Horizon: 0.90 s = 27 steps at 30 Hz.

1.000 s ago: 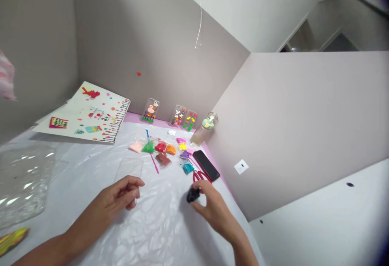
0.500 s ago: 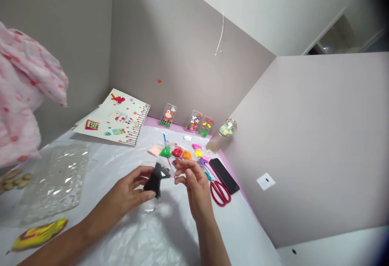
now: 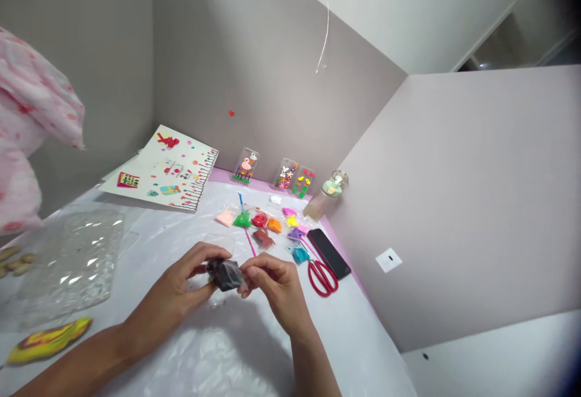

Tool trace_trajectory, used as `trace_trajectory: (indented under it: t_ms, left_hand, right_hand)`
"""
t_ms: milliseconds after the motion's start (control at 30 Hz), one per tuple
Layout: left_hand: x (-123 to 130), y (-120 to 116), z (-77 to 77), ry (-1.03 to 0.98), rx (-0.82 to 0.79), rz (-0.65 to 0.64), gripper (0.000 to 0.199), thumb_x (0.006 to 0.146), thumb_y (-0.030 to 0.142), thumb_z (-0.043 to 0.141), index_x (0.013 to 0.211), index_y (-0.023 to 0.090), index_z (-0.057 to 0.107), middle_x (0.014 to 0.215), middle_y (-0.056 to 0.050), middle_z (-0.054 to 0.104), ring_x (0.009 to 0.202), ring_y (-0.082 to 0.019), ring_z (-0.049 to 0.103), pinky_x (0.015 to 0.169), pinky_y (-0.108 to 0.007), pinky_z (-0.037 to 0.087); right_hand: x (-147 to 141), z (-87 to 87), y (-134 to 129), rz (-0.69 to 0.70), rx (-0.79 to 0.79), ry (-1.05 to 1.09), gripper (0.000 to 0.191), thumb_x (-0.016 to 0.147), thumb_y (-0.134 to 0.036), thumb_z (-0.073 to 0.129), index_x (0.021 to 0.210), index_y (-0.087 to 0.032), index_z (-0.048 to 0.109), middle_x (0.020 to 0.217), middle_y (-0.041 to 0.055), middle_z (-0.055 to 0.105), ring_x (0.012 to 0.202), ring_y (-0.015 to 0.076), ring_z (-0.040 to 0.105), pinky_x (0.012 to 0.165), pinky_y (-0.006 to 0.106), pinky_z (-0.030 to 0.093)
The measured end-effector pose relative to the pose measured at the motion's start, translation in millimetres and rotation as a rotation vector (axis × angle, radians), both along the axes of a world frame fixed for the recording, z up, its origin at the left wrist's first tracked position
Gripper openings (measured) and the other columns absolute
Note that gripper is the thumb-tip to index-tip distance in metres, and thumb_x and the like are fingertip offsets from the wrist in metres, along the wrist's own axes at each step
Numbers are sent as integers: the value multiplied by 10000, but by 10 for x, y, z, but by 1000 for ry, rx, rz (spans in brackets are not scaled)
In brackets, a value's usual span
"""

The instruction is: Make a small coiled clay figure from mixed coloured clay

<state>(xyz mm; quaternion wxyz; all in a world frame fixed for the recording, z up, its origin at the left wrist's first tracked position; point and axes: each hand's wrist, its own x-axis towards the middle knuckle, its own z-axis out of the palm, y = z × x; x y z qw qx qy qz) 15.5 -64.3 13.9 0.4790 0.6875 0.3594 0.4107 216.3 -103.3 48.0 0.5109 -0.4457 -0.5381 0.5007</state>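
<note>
both hands [image 3: 188,282] [image 3: 275,285] gripping clear packet [image 3: 238,277] holding black lump [image 3: 223,274], packets of coloured lumps [image 3: 259,220] beyond

Blk pkt [image 3: 226,275] in L hand [image 3: 187,277], R hand [image 3: 276,285] at its end, red-handled scissors [image 3: 322,277] nr phone [image 3: 327,253].

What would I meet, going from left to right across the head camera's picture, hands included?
Pink spotted cloth → left hand → packet of black clay → right hand → red-handled scissors → white wall plate.
</note>
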Motion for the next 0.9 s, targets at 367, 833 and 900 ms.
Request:
trace_trajectory:
  t_ms: [367,833,900]
  left_hand:
    - [-33,8,-16,101,155,131,346,752,186,566,1048,315,692,1061,-11,674,1042,-259,648,933,-346,496]
    - [-10,-68,-52,95,312,250,361,973,380,592,1321,340,503,1322,-38,549,1269,-269,537,1095,-430,418]
    - [-8,-100,-32,132,468,316,320,971,387,621,1266,314,517,1272,-48,546,1225,-274,540,1070,-439,422]
  right_hand:
    - [-50,-33,-36,12,15,-172,111,819,-280,792,880,-208,735,812,0,699,738,146,658,720,275,547]
    - [-197,-215,-32,-412,436,-650,147,887,-192,581,741,-211,589,669,-11,601,582,118,550,562,228,427]
    - [-251,-263,-52,-427,582,-770,150,895,-163,562,755,-214,580,665,-12,598,557,112,540,543,224,401]
